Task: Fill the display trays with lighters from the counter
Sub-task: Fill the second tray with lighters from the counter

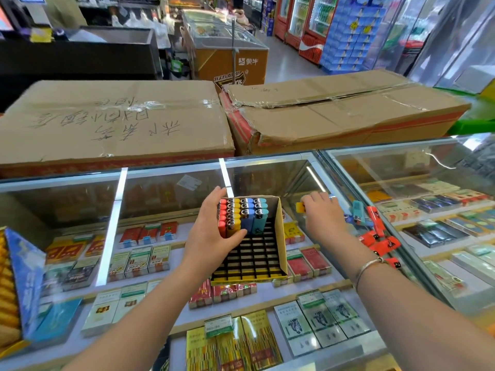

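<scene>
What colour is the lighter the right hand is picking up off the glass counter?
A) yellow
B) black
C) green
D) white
A: the right hand has its fingers curled round a yellow lighter, whose end sticks out on the side toward the display tray.

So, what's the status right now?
Left hand grips tray. Right hand picking yellow lighter off counter. Tray mostly unfilled. Nothing in the way.
</scene>
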Tool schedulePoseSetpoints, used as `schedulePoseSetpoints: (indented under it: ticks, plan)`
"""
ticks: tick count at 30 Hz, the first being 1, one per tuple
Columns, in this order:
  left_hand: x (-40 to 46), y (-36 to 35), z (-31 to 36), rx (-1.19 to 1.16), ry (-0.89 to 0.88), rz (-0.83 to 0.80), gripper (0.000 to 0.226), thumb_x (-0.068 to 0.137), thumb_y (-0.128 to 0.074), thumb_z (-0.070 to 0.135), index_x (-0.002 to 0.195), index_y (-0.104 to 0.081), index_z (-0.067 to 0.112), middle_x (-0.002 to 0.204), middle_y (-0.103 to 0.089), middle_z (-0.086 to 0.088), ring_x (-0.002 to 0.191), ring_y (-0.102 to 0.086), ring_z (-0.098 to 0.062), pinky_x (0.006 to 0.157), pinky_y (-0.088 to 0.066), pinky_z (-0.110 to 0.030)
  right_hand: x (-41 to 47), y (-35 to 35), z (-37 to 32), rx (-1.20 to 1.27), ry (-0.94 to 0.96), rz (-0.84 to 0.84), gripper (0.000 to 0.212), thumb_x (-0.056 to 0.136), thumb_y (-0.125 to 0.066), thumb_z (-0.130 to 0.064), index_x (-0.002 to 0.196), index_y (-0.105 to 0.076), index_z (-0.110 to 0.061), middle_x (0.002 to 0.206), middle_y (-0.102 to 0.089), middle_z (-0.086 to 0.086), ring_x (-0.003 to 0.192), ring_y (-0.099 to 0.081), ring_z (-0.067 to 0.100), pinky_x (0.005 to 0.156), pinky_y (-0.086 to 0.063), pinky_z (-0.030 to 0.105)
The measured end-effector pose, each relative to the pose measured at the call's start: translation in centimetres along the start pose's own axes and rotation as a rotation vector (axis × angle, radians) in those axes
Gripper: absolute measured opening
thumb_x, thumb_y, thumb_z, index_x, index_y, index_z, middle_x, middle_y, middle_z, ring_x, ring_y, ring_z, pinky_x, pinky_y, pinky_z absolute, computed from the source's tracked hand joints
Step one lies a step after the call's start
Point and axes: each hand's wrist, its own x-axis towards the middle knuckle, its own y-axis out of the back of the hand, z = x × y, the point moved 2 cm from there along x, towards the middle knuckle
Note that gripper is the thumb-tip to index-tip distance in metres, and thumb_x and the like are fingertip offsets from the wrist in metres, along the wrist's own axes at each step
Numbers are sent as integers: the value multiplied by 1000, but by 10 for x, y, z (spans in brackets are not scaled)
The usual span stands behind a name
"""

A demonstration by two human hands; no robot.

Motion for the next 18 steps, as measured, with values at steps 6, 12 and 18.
schedulePoseSetpoints:
  ticks: [6,12,18]
  plan:
    - [0,3,2,7,3,-25,83,74,-77,21,138,-25,37,148,-29,9,129,-33,-4,101,-36,-28,2,3,-1,155,-113,68,20,87,-48,-10,107,-44,-10,107,-49,8,100,-48,28,83,-32,36]
    - [0,3,2,6,10,-31,83,74,-76,20,138,-26,37,148,-28,10,129,-32,-4,103,-39,-33,3,7,21,107,-128,-125,45,88,-48,-4,131,-43,-16,122,-52,9,110,-51,29,88,-35,37]
    - [0,3,1,13,8,-37,80,75,-76,22,138,-28,34,149,-25,13,129,-29,-1,104,-41,-40,1,6,7,46,-20,-55,20,87,-51,-3,106,-55,-10,110,-47,9,96,-48,28,74,-33,32]
